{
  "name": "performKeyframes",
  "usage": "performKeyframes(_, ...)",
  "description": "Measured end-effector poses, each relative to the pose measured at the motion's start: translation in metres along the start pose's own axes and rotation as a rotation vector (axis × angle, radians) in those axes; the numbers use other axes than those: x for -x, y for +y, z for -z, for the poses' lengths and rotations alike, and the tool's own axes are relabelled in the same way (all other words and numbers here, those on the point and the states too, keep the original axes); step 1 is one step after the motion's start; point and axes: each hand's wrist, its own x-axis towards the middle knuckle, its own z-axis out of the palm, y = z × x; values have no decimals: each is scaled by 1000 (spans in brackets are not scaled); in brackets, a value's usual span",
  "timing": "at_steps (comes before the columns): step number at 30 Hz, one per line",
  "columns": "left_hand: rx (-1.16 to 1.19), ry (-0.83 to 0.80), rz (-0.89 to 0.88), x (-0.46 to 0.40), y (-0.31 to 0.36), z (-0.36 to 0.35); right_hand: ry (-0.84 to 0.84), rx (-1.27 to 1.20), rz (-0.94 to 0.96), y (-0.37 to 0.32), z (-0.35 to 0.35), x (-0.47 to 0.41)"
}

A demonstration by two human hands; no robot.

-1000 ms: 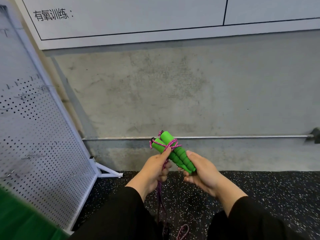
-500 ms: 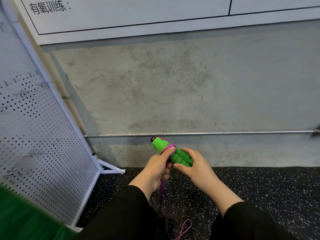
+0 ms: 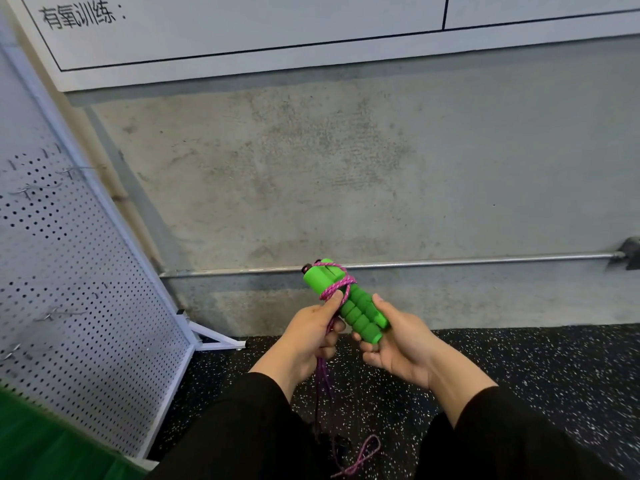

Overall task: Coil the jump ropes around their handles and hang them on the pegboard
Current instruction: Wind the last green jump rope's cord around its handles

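Observation:
Two green foam jump-rope handles [image 3: 356, 311] lie side by side, pointing up and to the left. My right hand [image 3: 398, 344] grips their lower ends. A pink-purple rope [image 3: 337, 287] is wound a few turns around the handles near their upper ends. My left hand [image 3: 308, 336] pinches the rope just below the wraps, thumb against the handles. The loose rope [image 3: 356, 457] hangs down from that hand and trails on the floor between my arms. The white pegboard [image 3: 72, 292] with metal hooks stands at the left.
A concrete wall with a metal pipe [image 3: 450, 262] along its base is straight ahead. A white board with printed text [image 3: 242, 26] hangs above. The floor is black speckled rubber [image 3: 536, 368]. Something green [image 3: 38, 441] fills the lower left corner.
The handles have tilted back up and show more length than half a second ago. The rope wraps sit tighter near the upper ends. Both hands stay in much the same place.

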Motion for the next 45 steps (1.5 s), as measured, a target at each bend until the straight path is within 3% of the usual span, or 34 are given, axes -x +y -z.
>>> performKeyframes(3,-45,13,35,2,0,-2,168,79,137,4,-1,-5)
performKeyframes(9,-61,-7,94,1,0,2,367,869,380,5,3,-7)
performKeyframes(13,-81,-16,152,2,-1,4,438,1043,412,13,7,-13)
performKeyframes(22,69,113,220,-1,-5,7,370,1419,686,25,-5,-8)
performKeyframes(24,76,125,197,-3,-4,10,346,1320,689,25,-6,-8)
performKeyframes(26,71,108,157,-3,-3,11,345,1028,618,23,-10,-7)
performKeyframes(30,43,26,89,0,-1,10,219,282,182,12,-20,-1)
performKeyframes(33,24,9,78,0,-1,11,66,54,8,6,-15,6)
performKeyframes(37,18,4,58,0,-2,10,114,177,121,8,-8,2)
performKeyframes(41,12,27,75,2,-2,10,346,708,380,6,-6,-3)
performKeyframes(45,-4,20,98,3,0,10,395,1075,447,14,-3,-7)
